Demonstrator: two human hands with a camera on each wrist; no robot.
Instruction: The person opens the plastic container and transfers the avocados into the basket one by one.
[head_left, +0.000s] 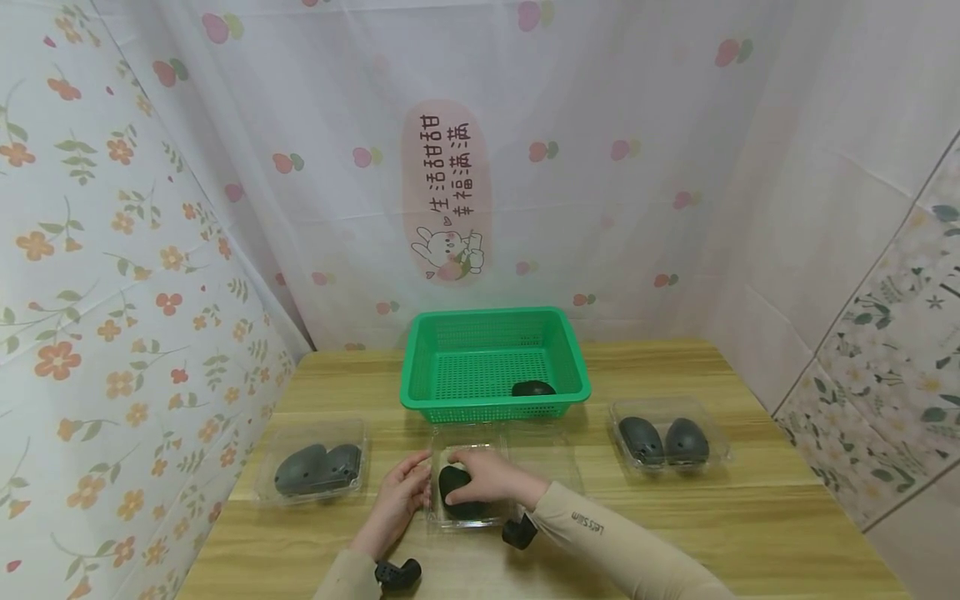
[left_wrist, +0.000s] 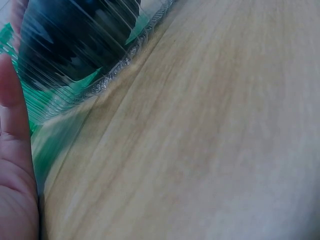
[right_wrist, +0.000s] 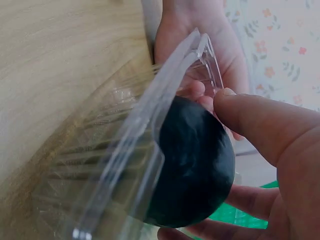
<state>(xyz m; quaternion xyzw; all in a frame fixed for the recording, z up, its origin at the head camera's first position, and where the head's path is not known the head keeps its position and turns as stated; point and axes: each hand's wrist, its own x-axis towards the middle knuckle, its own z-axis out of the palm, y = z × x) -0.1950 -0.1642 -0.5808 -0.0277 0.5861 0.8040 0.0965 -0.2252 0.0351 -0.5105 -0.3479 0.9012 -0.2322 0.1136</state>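
A dark green, smooth avocado (head_left: 453, 483) lies inside a hinged clear plastic box (head_left: 468, 524) at the front middle of the table. My right hand (head_left: 487, 479) reaches into the box from the right and grips the avocado, thumb on one side and fingers on the other. In the right wrist view the avocado (right_wrist: 195, 165) shows glossy beside the box's raised clear edge (right_wrist: 150, 110). Along the box's left wall rests my left hand (head_left: 405, 492), fingers loosely bent. The left wrist view has its thumb straight beside the clear wall (left_wrist: 105, 82).
A green basket (head_left: 495, 412) behind the box has one dark avocado (head_left: 533, 388) in its front right corner. Closed clear boxes stand at left (head_left: 311, 496) and right (head_left: 667, 404), each with two dark avocados. Patterned curtains (head_left: 337, 167) hang around the wooden table.
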